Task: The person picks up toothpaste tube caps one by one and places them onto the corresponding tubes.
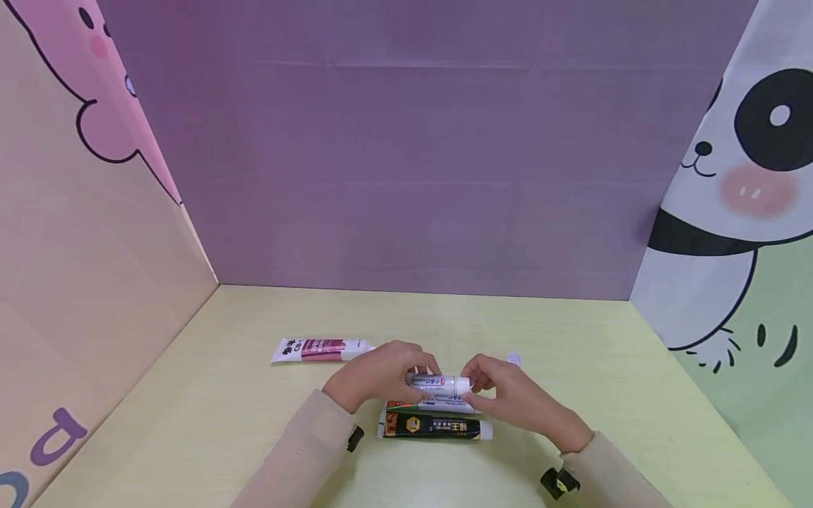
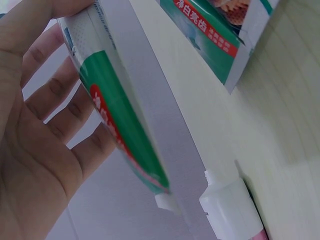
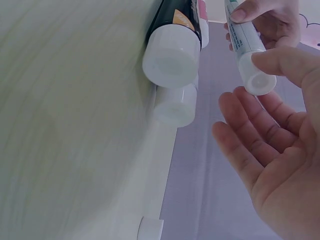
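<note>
My left hand [image 1: 387, 370] holds a white and green toothpaste tube [image 2: 117, 110] with a red stripe, raised above the table. Its white cap [image 3: 256, 75] points to the right. My right hand [image 1: 511, 395] is at that cap; in the right wrist view the thumb lies on it and the fingertips are at its underside. Just below the hands lie another green and white toothpaste tube [image 1: 396, 406] and a black toothpaste tube [image 1: 435, 426], side by side. Left of them is a white and pink toothpaste tube [image 1: 324, 349], whose narrow bare nozzle [image 2: 210, 177] shows in the left wrist view.
A loose white cap [image 1: 514, 360] is on the pale wooden table [image 1: 254, 437], behind the right hand. A purple panel [image 1: 406, 169] closes off the back. Printed panels stand at the left [image 1: 95, 268] and right [image 1: 756, 296].
</note>
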`<state>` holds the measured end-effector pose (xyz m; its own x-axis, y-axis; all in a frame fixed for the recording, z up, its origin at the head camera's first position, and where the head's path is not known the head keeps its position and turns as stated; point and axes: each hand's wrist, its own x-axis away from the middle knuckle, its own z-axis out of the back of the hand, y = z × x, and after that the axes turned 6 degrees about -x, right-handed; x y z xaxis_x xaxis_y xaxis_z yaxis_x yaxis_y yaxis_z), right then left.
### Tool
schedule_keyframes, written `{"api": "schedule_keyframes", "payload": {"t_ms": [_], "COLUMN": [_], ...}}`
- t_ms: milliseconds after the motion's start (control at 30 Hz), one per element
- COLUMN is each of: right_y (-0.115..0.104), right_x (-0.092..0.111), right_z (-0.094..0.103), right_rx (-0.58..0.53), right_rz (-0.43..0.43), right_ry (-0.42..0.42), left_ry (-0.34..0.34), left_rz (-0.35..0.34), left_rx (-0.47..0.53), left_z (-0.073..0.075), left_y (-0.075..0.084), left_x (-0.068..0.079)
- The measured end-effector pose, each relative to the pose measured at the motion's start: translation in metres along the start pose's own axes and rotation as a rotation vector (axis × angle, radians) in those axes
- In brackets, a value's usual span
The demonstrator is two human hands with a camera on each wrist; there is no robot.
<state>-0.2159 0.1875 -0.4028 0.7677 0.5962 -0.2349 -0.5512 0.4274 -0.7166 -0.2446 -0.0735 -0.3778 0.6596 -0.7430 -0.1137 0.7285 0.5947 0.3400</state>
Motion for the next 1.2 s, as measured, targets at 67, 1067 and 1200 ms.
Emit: {"api": "schedule_keyframes", "payload": {"t_ms": [67, 1067, 1200], "right_y": [-0.0005, -0.0021, -0.0026], "right_x": [0.0002, -0.0009, 0.0002], "right_z": [0.0008, 0.0022, 0.0033], "right_rx": [-0.007, 0.046, 0.102], "right_rz": [-0.004, -0.212, -0.166], "right_ry": [-0.005, -0.014, 0.021], "left_ry": [0.002, 0.04, 0.034], "left_rz": [-0.001, -0.044, -0.035], "left_rx": [0.008, -0.011, -0.016], "left_z": [0.0006, 0.0041, 0.0052], "left_y": [-0.0001, 0.0028, 0.0026], "left_x": [0.0002, 0.0026, 0.0033]}}
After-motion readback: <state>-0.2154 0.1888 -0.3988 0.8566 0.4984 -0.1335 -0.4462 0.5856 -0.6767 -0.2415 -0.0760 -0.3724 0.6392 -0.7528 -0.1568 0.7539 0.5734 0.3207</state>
